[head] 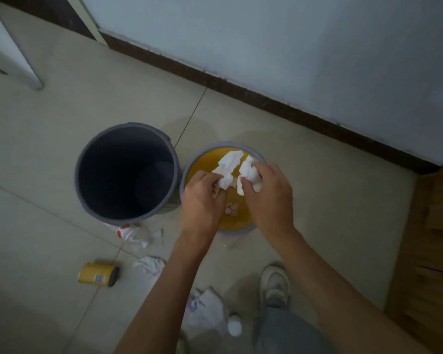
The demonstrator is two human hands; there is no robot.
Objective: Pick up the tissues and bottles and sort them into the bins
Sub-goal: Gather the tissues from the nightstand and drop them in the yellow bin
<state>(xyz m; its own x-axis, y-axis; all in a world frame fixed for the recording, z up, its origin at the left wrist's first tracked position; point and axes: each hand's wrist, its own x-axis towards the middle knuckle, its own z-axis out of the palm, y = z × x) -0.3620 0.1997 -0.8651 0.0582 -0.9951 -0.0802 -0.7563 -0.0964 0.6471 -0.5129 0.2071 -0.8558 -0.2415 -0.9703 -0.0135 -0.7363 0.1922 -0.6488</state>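
Head view: my left grip (202,198) pinches one tissue (227,166) and my right grip (269,198) another tissue (250,171) above the yellow bin (201,162); released near the rim, either could flutter onto the floor (62,123).

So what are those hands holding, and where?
The left hand pinches the left tissue by its lower end; the right hand clutches the right tissue by its lower part, both over the yellow bin.

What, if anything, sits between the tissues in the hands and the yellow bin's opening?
Nothing visible. The left hand grips the left tissue and the right hand the right tissue, both directly above the yellow bin, whose mouth is open with no lid. Only small scraps lie on its bottom.
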